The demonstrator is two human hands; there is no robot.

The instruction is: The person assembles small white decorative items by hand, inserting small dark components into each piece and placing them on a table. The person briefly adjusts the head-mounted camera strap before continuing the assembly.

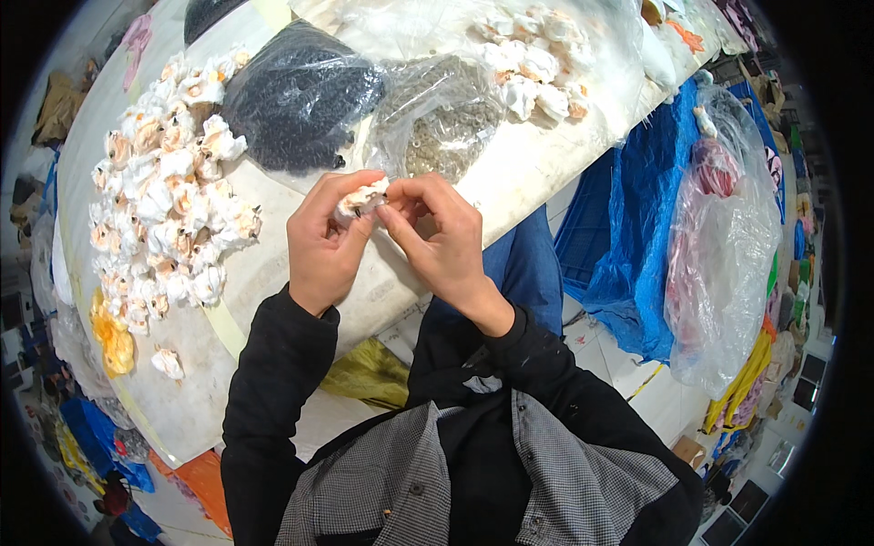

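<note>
Both left hand and right hand pinch one white flower over the table; more flowers lie to their left, a black-filled bag just beyond the hands.

Left fingers and right fingers are hiding part of the white piece! Toward eleven o'clock, the top edge is cutting off a dark bundle; clutter at nine is blurring.

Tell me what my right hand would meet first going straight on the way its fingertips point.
Your right hand would first meet the white-and-peach artificial flower, then probably your left hand; exact depth is unclear.
</note>
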